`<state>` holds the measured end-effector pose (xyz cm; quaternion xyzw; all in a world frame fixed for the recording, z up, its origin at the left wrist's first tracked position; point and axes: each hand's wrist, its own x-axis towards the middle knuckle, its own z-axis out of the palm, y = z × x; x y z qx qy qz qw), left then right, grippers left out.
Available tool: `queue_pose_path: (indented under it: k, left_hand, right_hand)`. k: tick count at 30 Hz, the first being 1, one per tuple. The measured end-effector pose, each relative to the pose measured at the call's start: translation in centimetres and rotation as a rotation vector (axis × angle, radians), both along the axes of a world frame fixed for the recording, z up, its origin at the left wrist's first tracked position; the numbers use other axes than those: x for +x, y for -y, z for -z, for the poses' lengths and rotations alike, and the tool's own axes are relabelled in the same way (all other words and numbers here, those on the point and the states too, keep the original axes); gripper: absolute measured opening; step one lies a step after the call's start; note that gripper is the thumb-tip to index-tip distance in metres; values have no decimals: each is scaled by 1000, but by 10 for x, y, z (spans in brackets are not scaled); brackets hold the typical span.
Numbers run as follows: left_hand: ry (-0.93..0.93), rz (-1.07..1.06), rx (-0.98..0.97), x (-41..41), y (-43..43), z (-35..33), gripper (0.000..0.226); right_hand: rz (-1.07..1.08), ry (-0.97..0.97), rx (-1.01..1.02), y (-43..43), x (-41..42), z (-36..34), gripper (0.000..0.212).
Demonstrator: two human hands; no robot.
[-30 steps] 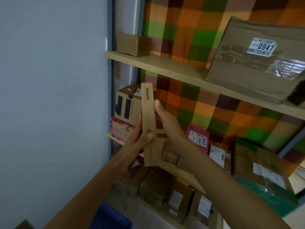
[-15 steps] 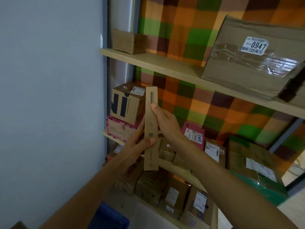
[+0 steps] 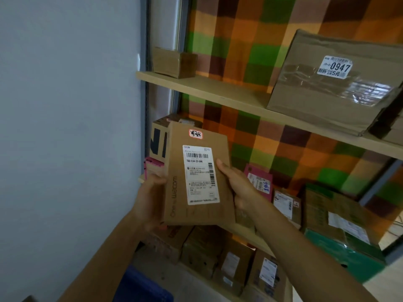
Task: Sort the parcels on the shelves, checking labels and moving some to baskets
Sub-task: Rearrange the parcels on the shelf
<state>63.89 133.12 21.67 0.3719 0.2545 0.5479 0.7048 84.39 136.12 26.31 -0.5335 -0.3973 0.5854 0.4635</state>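
On our left we see a plain, pale blue-grey wall [image 3: 65,127], dimly and evenly lit. At its edge a grey metal upright [image 3: 148,40] carries the pale wooden upper shelf [image 3: 218,88]. Behind the shelves hangs a checked cloth [image 3: 239,40] of orange, green and brown.

I hold a flat box [image 3: 176,166] upright before the shelves, my left hand [image 3: 150,199] on its left edge and my right hand [image 3: 239,186] on its right edge. A label [image 3: 200,175] sits on the face turned toward me. Behind the flat box, at the left end of the middle shelf [image 3: 242,231], stands a stack of boxes [image 3: 158,142]. Right of my right hand, small parcels [image 3: 259,182] stand along that shelf. On the upper shelf [image 3: 218,90], a small box [image 3: 174,62] is at the left end and a large box [image 3: 333,83] at the right. More boxes [image 3: 235,262] fill the level below. A wall [image 3: 65,127] lies to the left, and a cloth [image 3: 239,40] hangs behind the shelves.
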Motion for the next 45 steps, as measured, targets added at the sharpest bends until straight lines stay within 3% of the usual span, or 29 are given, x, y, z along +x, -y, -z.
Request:
queue_pose_path:
  k: [2,5,9,14,16,18,21,23,25,26,28,31,33,34,38,40,42,45]
  left_hand:
    - [-170,5,16,-5,-2,2,35]
    - [-464,-67,71,-4,-5,10,70]
    - [-401,-112,47,-3,2,15,74]
    - [-335,-53,5,-6,3,22,69]
    - [-364,-18,-21,-7,-2,26,69]
    - [-554,-107,-9,-7,-9,32,77]
    - [-974,-449,202,2,-15,38,104]
    - [-1090,-436,351,17,-13,33,111]
    - [-1191,-306,412,32,-14,26,122]
    - [-1142,-225,398,36,-11,20,122]
    - [-847,-104,365,39,-6,15,110]
    - [-558,0,287,40,1,11,122]
    - [-490,15,267,40,3,14,132]
    - [-478,4,272,39,4,16,127]
    - [-496,-76,193,28,7,21,119]
    - [-567,-29,220,21,5,23,101]
    - [-495,-29,178,12,4,18,80]
    - [-311,-101,-12,0,4,4,100]
  right_hand:
    - [59,33,33,1,0,7,45]
    - [38,42,32,1,0,12,47]
    - [-23,15,68,0,0,8,43]
    - [-73,16,104,-1,0,0,60]
    - [-27,56,122,-2,-5,0,51]
    - [58,75,143,-1,-9,0,40]
    - [166,101,176,2,-17,5,34]
    - [179,86,163,5,-28,6,31]
    - [122,74,124,11,-41,2,41]
    - [69,81,130,14,-47,0,54]
    - [-16,93,192,18,-53,-3,73]
    - [-11,42,253,23,-62,-4,64]
    - [0,79,240,25,-69,0,63]
    - [-21,118,234,24,-70,3,62]
    - [-47,163,256,28,-70,4,29]
    - [-73,133,256,28,-65,7,36]
    - [-96,42,205,31,-53,5,55]
    - [-88,-10,103,24,-36,8,93]
